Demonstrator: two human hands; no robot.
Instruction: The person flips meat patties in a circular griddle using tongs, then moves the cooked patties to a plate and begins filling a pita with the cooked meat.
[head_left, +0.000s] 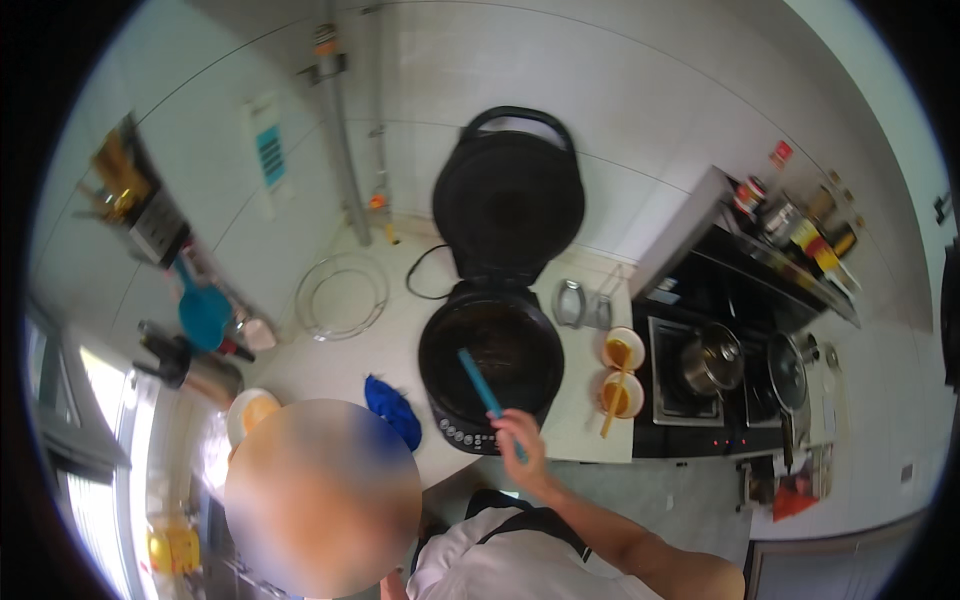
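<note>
My right hand (523, 450) grips a long, narrow teal kitchen utensil (480, 382). Its far end lies over the dark round lower plate (517, 352) of an open electric baking pan (459, 433); whether it touches the plate I cannot tell. The pan's black lid (510, 199) stands raised towards the wall, its loop handle at the top. Left of the pan lies a crumpled blue cloth (394, 411). My left hand is not in view. A bit of skin shows at the bottom edge, left of my shirt; whose it is stays unclear.
Two bowls (634, 349) with yellow-brown contents stand right of the pan, wooden chopsticks (616, 397) across them. Further right, a lidded steel pot (712, 360) and a lidded frying pan (786, 371) sit on the hob. A round wire rack (343, 296) lies left. A blurred disc hides the lower left.
</note>
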